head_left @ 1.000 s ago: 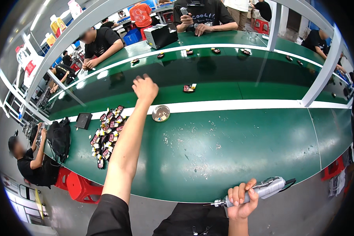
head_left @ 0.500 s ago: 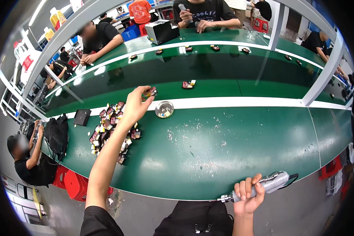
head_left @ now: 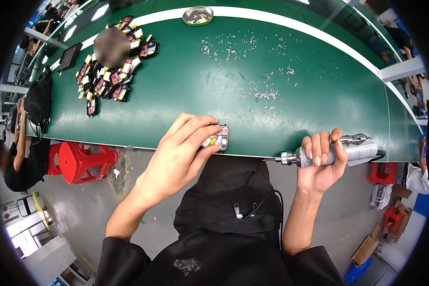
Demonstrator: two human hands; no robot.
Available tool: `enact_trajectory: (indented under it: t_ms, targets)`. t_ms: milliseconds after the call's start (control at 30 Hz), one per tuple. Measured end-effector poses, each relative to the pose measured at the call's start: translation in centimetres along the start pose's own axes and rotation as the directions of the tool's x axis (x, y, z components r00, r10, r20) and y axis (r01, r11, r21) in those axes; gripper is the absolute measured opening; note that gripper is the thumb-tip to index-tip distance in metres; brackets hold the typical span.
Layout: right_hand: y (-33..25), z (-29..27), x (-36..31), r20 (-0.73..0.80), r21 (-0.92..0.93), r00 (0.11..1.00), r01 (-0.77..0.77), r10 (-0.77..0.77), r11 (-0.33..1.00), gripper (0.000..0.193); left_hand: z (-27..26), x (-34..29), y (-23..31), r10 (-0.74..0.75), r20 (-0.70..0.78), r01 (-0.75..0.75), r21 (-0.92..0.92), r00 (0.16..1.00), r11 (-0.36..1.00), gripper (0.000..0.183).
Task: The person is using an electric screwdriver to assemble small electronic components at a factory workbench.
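Observation:
Near the table's front edge, my left hand (head_left: 188,133) is closed on a small black device with a reddish circuit board (head_left: 222,136). A yellow and white part shows beside my thumb. My right hand (head_left: 324,155) wraps round a grey electric screwdriver (head_left: 355,149), held level just beyond the edge. Its thin bit points left, toward the device but apart from it. A pile of similar devices (head_left: 114,78) lies at the left of the green table (head_left: 176,71); a blurred patch hides part of it.
A round metal dish (head_left: 198,15) with small pale pieces sits by the far white rail. Tiny white bits (head_left: 264,94) are scattered mid-table. At left are a black tray (head_left: 70,57), a black bag (head_left: 38,97), red stools (head_left: 81,162) and a seated person (head_left: 14,162).
My left hand has come from beside the far rail to the front edge, bringing a device. The right hand still holds the screwdriver, now slightly higher in view. The view has tilted down.

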State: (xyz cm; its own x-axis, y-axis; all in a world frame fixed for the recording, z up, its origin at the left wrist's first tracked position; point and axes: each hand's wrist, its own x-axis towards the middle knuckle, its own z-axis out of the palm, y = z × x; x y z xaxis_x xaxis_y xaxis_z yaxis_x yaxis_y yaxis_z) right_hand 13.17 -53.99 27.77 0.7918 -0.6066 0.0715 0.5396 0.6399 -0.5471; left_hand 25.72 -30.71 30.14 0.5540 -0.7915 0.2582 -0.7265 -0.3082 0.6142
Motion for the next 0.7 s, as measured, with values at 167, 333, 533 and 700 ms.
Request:
enact_trajectory:
  t_ms: [167, 333, 533, 700]
  targets:
    - [1.8, 1.6, -1.9, 0.021, 0.004, 0.995, -0.095, 0.094, 0.996, 0.009, 0.9, 0.7, 1.4, -0.032, -0.053, 0.036, 0.081, 0.998, 0.996, 0.025]
    - [4.5, 3.5, -4.7, 0.045, 0.006, 0.963, -0.265, 0.265, 0.964, 0.009, 0.4, 0.9, 1.8, -0.031, 0.064, 0.016, 0.222, 0.997, 0.975, 0.023]
    - [7.2, 4.7, -7.0, -0.012, -0.036, 0.954, -0.301, 0.301, 0.953, 0.008, 2.0, 0.3, 1.3, 0.170, 0.031, -0.172, 0.255, 0.985, 0.951, 0.028]
    - [8.0, 4.7, -6.9, -0.076, -0.122, 0.959, -0.282, 0.274, 0.952, 0.008, 2.4, -0.2, 1.8, 0.226, 0.010, -0.222, 0.253, 0.974, 0.942, 0.036]
